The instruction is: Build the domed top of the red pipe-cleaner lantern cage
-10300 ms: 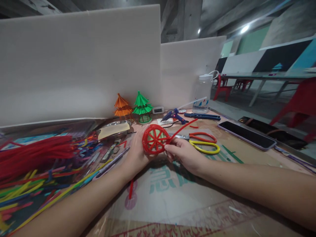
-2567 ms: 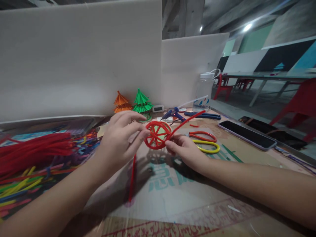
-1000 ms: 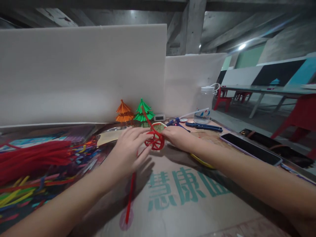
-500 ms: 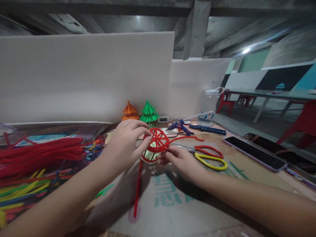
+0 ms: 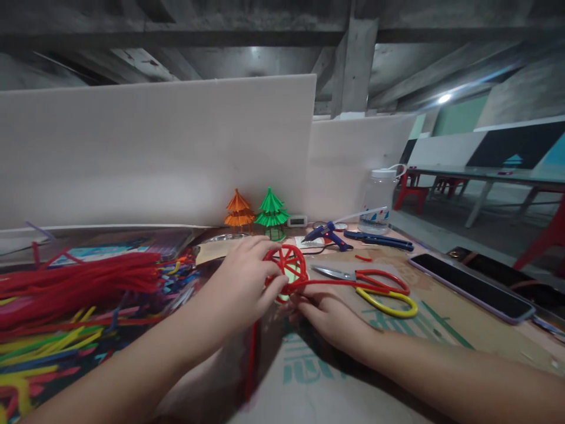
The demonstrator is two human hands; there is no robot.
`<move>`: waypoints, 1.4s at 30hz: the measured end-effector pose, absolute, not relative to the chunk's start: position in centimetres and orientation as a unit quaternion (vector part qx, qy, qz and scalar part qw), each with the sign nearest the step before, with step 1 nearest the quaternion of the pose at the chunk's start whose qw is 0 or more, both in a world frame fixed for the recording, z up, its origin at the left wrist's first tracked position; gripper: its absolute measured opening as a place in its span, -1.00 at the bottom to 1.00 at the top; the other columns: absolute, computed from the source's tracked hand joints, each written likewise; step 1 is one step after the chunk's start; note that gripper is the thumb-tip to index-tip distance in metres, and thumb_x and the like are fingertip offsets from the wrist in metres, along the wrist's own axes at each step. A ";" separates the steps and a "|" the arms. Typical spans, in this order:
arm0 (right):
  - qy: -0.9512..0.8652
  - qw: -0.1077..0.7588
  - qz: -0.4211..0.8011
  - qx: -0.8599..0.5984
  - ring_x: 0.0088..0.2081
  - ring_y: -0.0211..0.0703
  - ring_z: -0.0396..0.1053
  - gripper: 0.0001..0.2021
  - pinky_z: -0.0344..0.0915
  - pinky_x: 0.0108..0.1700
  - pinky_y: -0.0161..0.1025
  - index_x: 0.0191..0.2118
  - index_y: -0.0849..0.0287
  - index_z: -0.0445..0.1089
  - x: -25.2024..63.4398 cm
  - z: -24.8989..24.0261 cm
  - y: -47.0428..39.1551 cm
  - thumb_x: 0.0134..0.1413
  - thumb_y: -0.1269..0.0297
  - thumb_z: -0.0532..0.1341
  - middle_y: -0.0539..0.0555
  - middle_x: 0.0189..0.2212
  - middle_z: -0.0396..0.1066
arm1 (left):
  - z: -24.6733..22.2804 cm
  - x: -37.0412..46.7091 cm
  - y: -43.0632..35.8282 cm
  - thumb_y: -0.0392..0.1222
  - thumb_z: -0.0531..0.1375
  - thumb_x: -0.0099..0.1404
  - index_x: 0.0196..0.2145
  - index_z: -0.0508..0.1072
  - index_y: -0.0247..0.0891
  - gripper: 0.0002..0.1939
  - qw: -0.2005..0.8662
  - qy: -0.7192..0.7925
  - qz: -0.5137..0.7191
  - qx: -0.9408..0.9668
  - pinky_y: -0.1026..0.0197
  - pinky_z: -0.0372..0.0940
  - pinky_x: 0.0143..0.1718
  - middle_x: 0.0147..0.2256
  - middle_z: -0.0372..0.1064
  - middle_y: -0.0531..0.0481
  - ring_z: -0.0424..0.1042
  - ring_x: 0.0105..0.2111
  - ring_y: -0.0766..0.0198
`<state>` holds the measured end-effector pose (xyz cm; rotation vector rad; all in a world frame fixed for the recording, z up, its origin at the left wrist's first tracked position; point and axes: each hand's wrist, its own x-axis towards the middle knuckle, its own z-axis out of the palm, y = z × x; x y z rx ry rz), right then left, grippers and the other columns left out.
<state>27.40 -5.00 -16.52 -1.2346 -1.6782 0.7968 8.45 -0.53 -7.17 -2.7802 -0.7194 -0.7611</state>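
Between my hands is a round red frame [image 5: 304, 266] with crossing spokes, made of fuzzy pipe cleaners. My left hand [image 5: 249, 274] grips its left side, thumb in front and fingers over the top. At its lower right, the fingers of my right hand [image 5: 320, 309] are pinched together on the rim; the fingertips are partly hidden. One red pipe cleaner end [image 5: 339, 283] sticks out to the right, passing over the scissors [image 5: 384, 288], which have one red and one yellow handle. Another red strand [image 5: 252, 359] hangs down below the frame, blurred.
Red pipe cleaners [image 5: 88, 285] lie in a bundle at left, above mixed coloured pieces [image 5: 57, 353]. Behind stand an orange tree [image 5: 239, 212] and a green tree [image 5: 271, 215]. A blue glue gun [image 5: 329, 234], utility knife [image 5: 379, 239], bottle [image 5: 377, 203] and phone [image 5: 470, 285] are on the right.
The red frame has turned and tilted in my hands. Its loose right end now reaches across the scissors' handles. The whole view has shifted slightly.
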 end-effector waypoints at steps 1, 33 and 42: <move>-0.684 0.436 0.304 -0.499 -0.29 -0.06 0.54 -0.75 0.47 -0.17 -0.16 -0.27 0.12 0.58 27.4 -16.7 -5.0 0.20 0.29 0.12 0.07 -0.31 0.62 | -7.3 8.5 -0.6 -0.18 0.14 0.41 -0.35 0.66 -0.17 -0.72 0.089 -0.244 -0.247 -0.934 -0.29 0.25 0.17 0.08 0.48 -0.15 0.35 0.13 -0.13; -0.633 0.249 0.018 -0.733 -0.09 0.01 0.51 -0.62 0.34 -0.14 -0.26 0.09 0.25 0.46 43.9 -10.6 2.2 0.25 0.16 0.22 0.25 -0.03 0.56 | -7.8 8.2 2.2 0.03 0.12 0.38 -0.41 0.61 -0.16 -0.64 -0.084 -0.291 -0.252 -0.919 -0.25 0.31 0.18 0.17 0.42 -0.17 0.36 0.22 -0.11; -0.621 0.247 0.070 -0.740 -0.05 -0.02 0.51 -0.62 0.39 0.00 -0.10 0.08 0.29 0.45 45.0 -12.1 7.3 0.17 0.26 0.32 0.23 -0.02 0.54 | -8.2 8.3 2.3 -0.02 0.13 0.40 -0.38 0.65 -0.11 -0.67 -0.073 -0.277 -0.257 -0.923 -0.23 0.36 0.17 0.19 0.43 -0.10 0.41 0.20 -0.09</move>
